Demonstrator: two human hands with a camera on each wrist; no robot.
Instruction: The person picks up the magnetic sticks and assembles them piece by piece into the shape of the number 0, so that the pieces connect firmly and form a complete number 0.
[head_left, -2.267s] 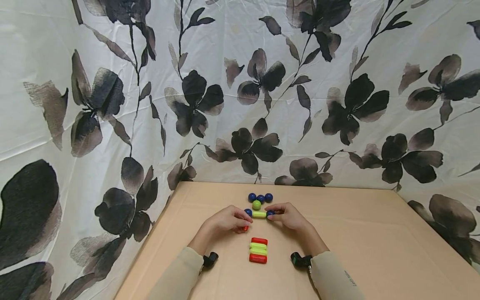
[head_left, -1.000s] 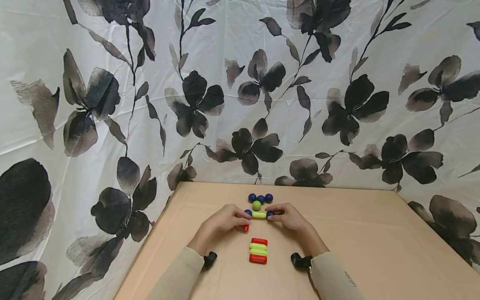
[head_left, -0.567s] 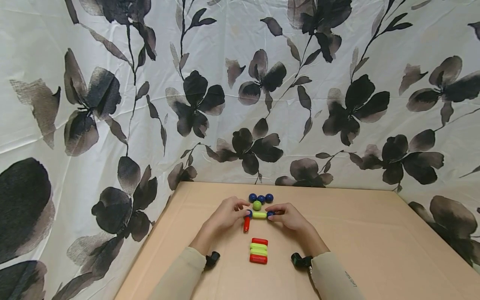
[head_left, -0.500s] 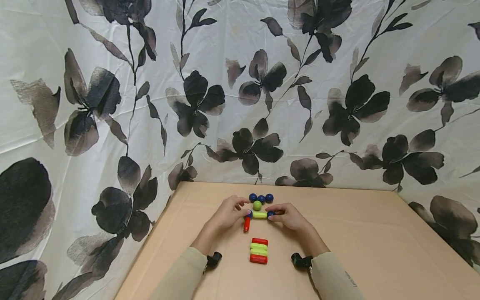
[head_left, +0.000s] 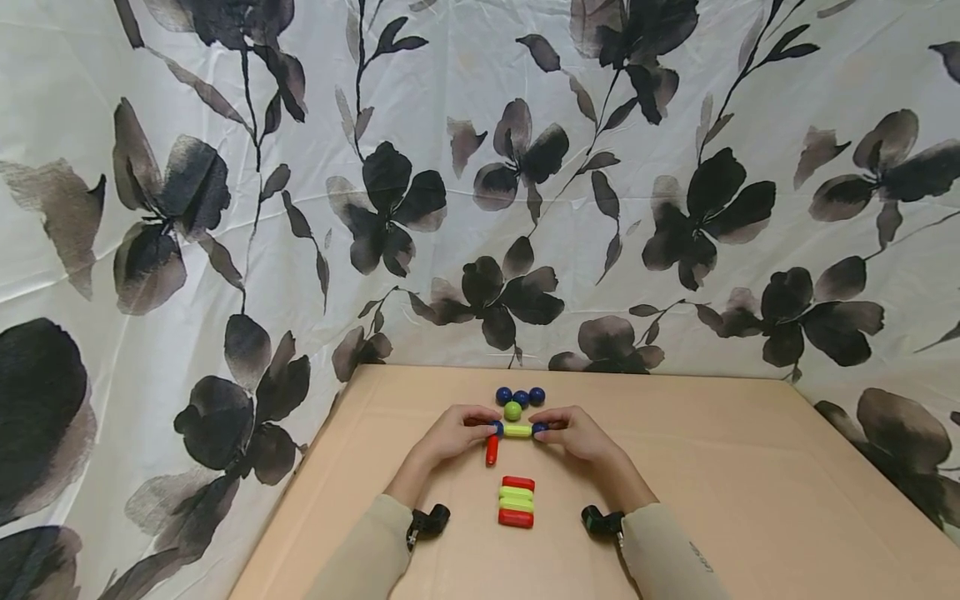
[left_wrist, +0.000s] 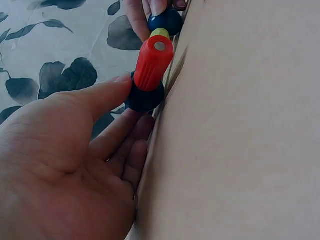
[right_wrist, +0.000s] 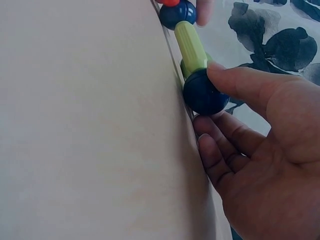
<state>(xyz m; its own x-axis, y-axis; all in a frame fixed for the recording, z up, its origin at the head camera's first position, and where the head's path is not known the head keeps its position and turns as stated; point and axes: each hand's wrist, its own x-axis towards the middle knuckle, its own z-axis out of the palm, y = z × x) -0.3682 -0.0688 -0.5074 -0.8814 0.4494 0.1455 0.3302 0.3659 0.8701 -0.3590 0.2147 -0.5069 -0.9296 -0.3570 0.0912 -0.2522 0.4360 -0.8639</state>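
Observation:
A yellow-green rod lies crosswise on the table with a blue ball at each end. My left hand pinches the left blue ball between thumb and fingers. From that ball a red rod points toward me; a round silver spot shows on its end in the left wrist view. The right blue ball is pinched by my right hand, its thumb on top near the rod.
Just beyond the joined pieces sits a green ball, touching or close to a row of blue balls. Nearer me, red and yellow-green rods lie stacked side by side on the tan table. A floral curtain hangs behind.
My left hand let go of the red rod, which now hangs off the left blue ball toward me. It moved up to that ball and its fingers closed in. The right hand stayed put.

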